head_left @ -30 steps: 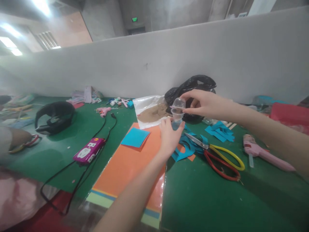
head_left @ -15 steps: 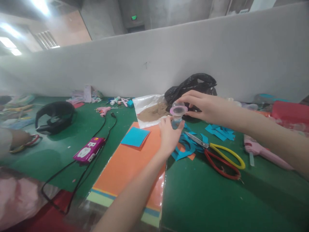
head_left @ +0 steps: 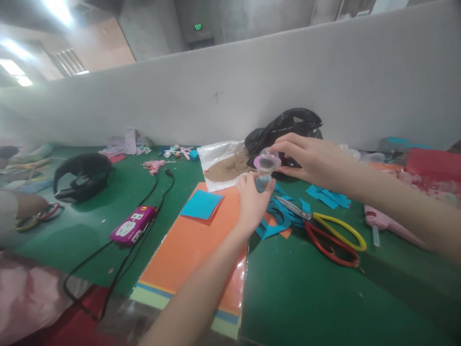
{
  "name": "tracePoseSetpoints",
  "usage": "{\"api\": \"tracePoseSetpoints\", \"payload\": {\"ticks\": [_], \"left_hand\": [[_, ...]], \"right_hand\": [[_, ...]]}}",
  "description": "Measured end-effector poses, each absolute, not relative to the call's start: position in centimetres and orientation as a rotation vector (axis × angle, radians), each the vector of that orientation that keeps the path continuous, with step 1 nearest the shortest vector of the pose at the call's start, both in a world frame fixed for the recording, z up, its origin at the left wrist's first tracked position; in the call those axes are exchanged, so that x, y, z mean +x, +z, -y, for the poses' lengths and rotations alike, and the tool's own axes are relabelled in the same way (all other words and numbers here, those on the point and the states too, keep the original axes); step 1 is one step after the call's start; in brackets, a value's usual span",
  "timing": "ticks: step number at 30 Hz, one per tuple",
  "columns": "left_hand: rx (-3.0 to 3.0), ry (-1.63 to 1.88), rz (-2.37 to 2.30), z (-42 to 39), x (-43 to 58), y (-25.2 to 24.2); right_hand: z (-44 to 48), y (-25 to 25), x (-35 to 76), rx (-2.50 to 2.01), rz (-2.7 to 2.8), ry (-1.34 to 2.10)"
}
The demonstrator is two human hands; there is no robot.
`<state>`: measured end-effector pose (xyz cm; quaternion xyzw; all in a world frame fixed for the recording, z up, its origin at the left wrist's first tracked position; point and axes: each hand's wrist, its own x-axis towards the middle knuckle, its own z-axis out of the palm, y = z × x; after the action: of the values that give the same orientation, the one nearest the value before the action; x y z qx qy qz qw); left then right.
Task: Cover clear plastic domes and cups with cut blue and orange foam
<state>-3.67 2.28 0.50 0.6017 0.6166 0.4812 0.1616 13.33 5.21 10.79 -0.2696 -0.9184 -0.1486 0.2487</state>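
From where I stand, the piece in the person's hands is a small see-through plastic container (head_left: 267, 163), waisted like an hourglass. Its rounded top is clear, a pale pink rim circles the upper part, and the lower part looks faintly bluish; blur hides finer detail.

It is off the table, upright or nearly so, between the two hands. The left hand (head_left: 252, 204) comes up from seven o'clock, thumb and fingers clamped around the lower part. The right hand (head_left: 306, 156) reaches in from three o'clock, its fingertips and thumb pinching the upper part at the right side, near the rim.

Taking the container as the dial's centre, a heap of sand (head_left: 226, 168) lies on a white sheet at nine o'clock and a black plastic bag (head_left: 266, 137) sits at one. Scissors (head_left: 309, 217) lie open at four, blue paper scraps (head_left: 277, 223) at five, and a folded blue square (head_left: 200, 204) at eight.
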Motion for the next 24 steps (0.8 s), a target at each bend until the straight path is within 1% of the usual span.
{"api": "tracePoseSetpoints", "payload": {"ticks": [5, 10, 12, 15, 18, 22, 24], "left_hand": [[1.728, 1.386, -1.751, -2.4, -3.6, 0.3], [1.735, 1.366, -1.743, -2.4, -3.5, 0.1], [1.732, 1.364, -1.743, -2.5, -3.6, 0.1], [1.737, 1.355, -1.752, -2.6, -3.7, 0.0], [1.754, 1.364, -1.744, -2.9, -3.8, -0.1], [1.788, 1.386, -1.712, -3.3, -4.0, -0.3], [1.811, 1.398, -1.706, -3.5, -4.2, -0.4]], "right_hand": [[-5.1, 10.4, 13.6, -0.745, 2.412, -0.59], [-4.8, 10.1, 13.7, -0.758, 2.45, -0.571], [-4.9, 10.3, 14.1, -0.851, 2.394, -0.475], [-5.4, 11.5, 15.8, -1.065, 2.293, -0.207], [-6.4, 13.2, 18.6, -1.445, 2.208, 0.136], [-7.7, 13.9, 23.6, -1.949, 1.924, 0.353], [-8.5, 13.2, 26.4, -2.066, 1.844, 0.479]]}}
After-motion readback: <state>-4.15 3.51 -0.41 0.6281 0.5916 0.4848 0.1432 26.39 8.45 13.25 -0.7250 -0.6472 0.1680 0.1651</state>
